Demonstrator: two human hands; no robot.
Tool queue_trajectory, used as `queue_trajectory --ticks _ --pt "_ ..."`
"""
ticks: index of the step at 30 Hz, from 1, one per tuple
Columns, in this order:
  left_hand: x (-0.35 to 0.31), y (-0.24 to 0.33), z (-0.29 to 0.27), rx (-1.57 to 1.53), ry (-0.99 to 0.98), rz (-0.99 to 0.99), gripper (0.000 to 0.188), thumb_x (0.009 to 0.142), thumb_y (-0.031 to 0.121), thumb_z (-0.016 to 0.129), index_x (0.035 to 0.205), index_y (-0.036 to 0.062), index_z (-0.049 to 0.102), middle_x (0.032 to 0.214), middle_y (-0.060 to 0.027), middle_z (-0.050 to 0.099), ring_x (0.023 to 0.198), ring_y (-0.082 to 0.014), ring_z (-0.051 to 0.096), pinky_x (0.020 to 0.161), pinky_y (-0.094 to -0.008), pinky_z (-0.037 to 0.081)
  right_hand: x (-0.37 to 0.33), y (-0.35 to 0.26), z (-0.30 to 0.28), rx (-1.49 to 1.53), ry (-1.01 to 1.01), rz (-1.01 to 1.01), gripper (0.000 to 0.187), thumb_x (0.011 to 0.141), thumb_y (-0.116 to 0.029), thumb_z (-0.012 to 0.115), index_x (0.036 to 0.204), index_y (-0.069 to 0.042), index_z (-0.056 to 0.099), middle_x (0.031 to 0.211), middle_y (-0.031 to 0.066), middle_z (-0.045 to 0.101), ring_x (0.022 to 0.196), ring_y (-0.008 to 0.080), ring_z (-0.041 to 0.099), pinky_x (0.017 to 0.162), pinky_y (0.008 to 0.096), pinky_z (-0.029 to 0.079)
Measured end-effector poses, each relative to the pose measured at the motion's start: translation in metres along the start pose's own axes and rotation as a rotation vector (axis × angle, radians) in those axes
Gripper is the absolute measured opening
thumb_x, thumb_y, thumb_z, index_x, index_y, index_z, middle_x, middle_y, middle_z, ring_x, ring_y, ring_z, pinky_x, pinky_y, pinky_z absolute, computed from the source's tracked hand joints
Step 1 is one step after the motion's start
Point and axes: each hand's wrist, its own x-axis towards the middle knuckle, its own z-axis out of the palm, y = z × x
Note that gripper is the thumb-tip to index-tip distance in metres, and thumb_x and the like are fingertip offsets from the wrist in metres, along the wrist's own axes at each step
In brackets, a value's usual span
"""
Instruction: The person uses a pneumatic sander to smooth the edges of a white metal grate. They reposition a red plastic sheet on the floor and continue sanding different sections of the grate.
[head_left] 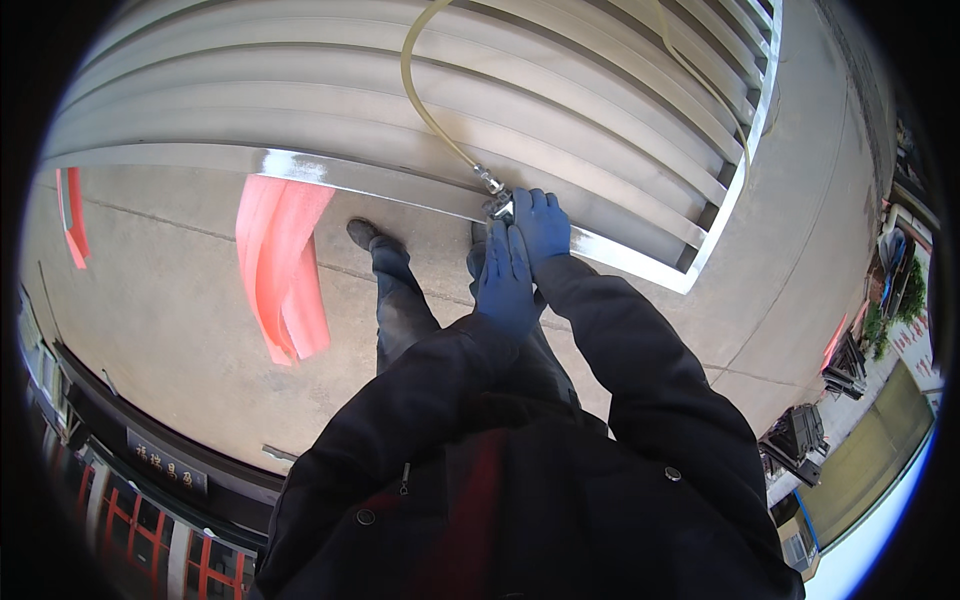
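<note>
Both my hands wear blue gloves and come together at the front rail of a large slatted metal frame (380, 187). Between them at the rail is a small silvery air tool (497, 206), with a yellowish hose (408, 75) coupled to its far end. My right hand (543, 224) is closed over the tool's right side, its fingers bent across the top. My left hand (505, 288) presses against the near side, its fingers close together and pointing away from me. The tool's body and working face are mostly hidden under the gloves.
Pink foam sheet (283, 270) hangs from the rail on the left, with another pink strip (75, 218) farther left. My feet stand on concrete (190, 300) at the frame's edge. Dark metal parts (797, 440) lie at the right. A thin hose (705, 90) crosses the slats.
</note>
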Motion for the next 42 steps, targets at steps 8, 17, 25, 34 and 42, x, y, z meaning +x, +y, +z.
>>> queue_trajectory --ticks 8,17,25,34,42 --pt "-0.031 0.068 0.053 -0.138 -0.176 0.184 0.102 0.086 0.021 0.076 0.170 -0.0106 0.028 0.176 -0.0363 0.028 0.160 -0.0517 0.039 0.130 -0.0535 0.036 -0.086 0.122 -0.035 -0.074 -0.125 -0.009 0.059 0.083 -0.029 0.080 0.135 -0.007 0.062 0.125 0.0186 0.067 0.115 0.0422 0.066 0.093 0.0534 0.058" --pt "-0.016 -0.010 -0.022 -0.231 0.034 0.098 0.100 0.086 0.023 0.074 0.170 -0.0081 0.031 0.178 -0.0324 0.027 0.163 -0.0476 0.033 0.134 -0.0519 0.030 0.006 0.017 -0.015 -0.030 -0.101 -0.090 0.049 0.088 -0.025 0.080 0.133 -0.011 0.066 0.119 0.0150 0.069 0.112 0.0390 0.066 0.093 0.0513 0.058" --pt "-0.001 -0.122 -0.147 -0.321 0.209 -0.116 0.106 0.090 0.038 0.081 0.171 -0.0083 0.029 0.177 -0.0357 0.027 0.163 -0.0536 0.032 0.133 -0.0564 0.030 0.108 -0.167 0.004 -0.087 -0.082 -0.170 0.049 0.089 -0.026 0.080 0.132 -0.011 0.064 0.121 0.0153 0.068 0.117 0.0392 0.064 0.098 0.0513 0.057" --pt "0.010 -0.231 -0.237 -0.282 0.412 -0.186 0.113 0.088 0.047 0.085 0.170 -0.0086 0.031 0.177 -0.0329 0.026 0.164 -0.0515 0.028 0.136 -0.0535 0.027 0.191 -0.333 0.019 -0.043 -0.048 -0.225 0.045 0.093 -0.028 0.079 0.131 -0.009 0.065 0.124 0.0159 0.070 0.119 0.0380 0.065 0.101 0.0495 0.055" --pt "0.025 -0.234 -0.222 -0.207 0.460 -0.300 0.101 0.090 0.029 0.082 0.170 -0.0077 0.033 0.176 -0.0314 0.031 0.163 -0.0484 0.034 0.133 -0.0529 0.033 0.200 -0.346 0.018 -0.127 -0.084 -0.182 0.049 0.094 -0.030 0.079 0.136 -0.008 0.066 0.129 0.0172 0.071 0.122 0.0380 0.066 0.103 0.0509 0.057"
